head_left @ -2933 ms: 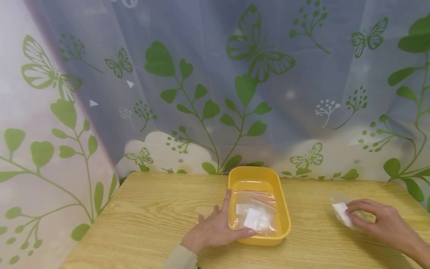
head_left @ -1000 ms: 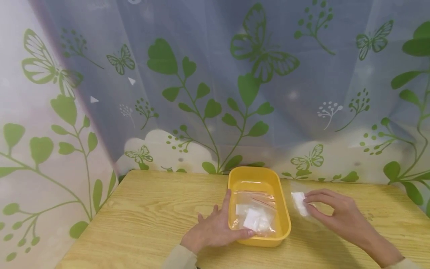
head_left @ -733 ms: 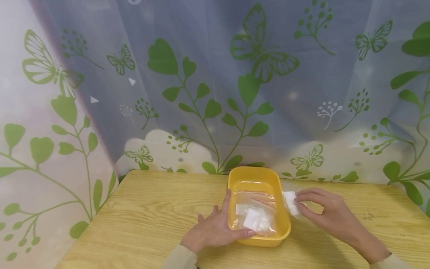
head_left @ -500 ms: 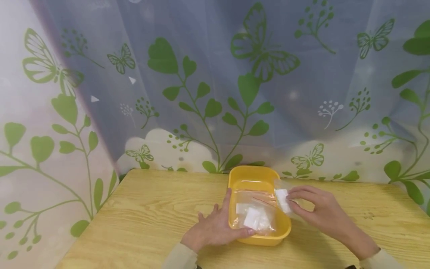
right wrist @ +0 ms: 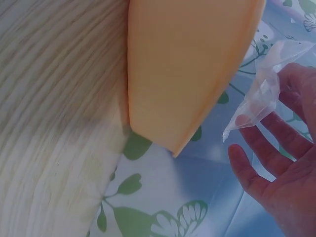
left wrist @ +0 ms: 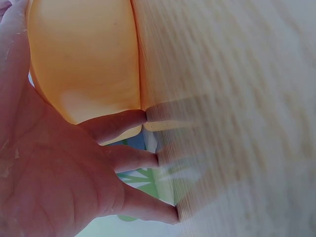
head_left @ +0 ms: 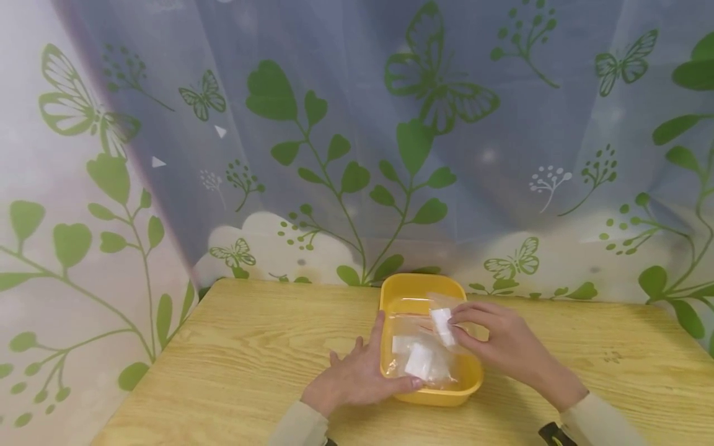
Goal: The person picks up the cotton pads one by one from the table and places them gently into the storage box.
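In the head view, a yellow plastic tray (head_left: 473, 371) stands on the table. Inside lie several clear zip bags (head_left: 418, 362) with white labels and red seal lines. My left hand (head_left: 357, 375) rests against the tray's left side, thumb over the near rim. The left wrist view shows the fingers (left wrist: 133, 159) extended, tips on the table beside the tray wall (left wrist: 89, 59). My right hand (head_left: 502, 331) pinches another small clear bag (head_left: 442, 325) with a white label, held over the tray's right part. In the right wrist view this bag (right wrist: 264, 91) hangs from the thumb-side fingers, contents unclear.
The wood-grain table (head_left: 268, 334) extends left and right of the tray. A curtain (head_left: 334, 186) with green leaves and butterflies hangs directly behind the table's back edge, and a pale printed sheet (head_left: 67, 279) borders the left side.
My right hand has carried the pinched bag leftward, from the table's right side to over the tray. The left hand and the tray stay in place.
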